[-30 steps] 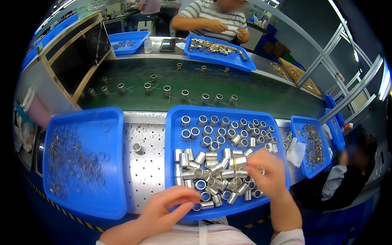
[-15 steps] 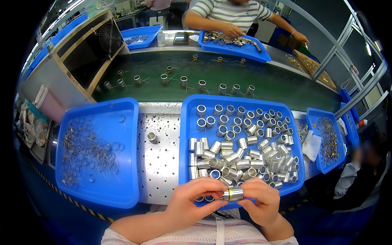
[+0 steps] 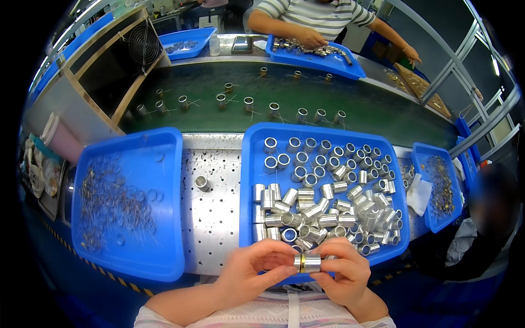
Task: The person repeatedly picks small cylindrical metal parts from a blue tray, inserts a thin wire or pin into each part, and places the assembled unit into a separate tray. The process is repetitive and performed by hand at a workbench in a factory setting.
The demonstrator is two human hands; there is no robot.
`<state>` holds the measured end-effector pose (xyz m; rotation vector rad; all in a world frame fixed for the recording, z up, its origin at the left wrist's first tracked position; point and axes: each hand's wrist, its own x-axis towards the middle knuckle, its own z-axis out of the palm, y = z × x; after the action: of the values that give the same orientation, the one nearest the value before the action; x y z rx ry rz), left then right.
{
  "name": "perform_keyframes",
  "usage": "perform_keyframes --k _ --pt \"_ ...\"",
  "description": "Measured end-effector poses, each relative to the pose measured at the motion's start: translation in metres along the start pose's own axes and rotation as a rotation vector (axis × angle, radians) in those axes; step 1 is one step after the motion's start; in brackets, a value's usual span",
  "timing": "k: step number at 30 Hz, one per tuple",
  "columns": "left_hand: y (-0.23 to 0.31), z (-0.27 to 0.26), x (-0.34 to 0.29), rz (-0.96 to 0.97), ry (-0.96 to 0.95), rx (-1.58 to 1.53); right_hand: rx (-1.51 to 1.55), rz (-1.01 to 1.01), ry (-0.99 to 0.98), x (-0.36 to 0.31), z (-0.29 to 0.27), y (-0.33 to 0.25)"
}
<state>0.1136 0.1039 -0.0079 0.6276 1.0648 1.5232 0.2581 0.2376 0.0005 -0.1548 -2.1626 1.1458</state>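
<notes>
Both hands hold one short silvery metal cylinder with a yellow band round its left part, in front of the near edge of a big blue tray. My left hand pinches the banded end between thumb and fingers. At the plain end, my right hand grips with its fingertips. Just beyond my hands, many metal sleeves lie jumbled in the tray. Farther back in it, other sleeves stand upright in rows.
A left blue tray holds clear discs with thin wires. One lone sleeve stands on the perforated metal table. Behind runs a green belt carrying wired sleeves. Across it, a co-worker's hand is over another tray.
The cylinder has shifted slightly left and lies more level, with more of its plain side showing. My right fingers have moved back toward its end. The whole view has shifted a little.
</notes>
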Motion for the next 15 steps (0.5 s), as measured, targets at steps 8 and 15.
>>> perform_keyframes --k 8,15 --pt "-0.003 0.001 -0.002 0.116 -0.026 -0.044 -0.018 -0.016 -0.034 0.003 0.003 -0.002" --pt "-0.001 -0.006 -0.002 -0.077 -0.082 -0.142 -0.042 0.016 -0.038 -0.008 0.011 -0.006"
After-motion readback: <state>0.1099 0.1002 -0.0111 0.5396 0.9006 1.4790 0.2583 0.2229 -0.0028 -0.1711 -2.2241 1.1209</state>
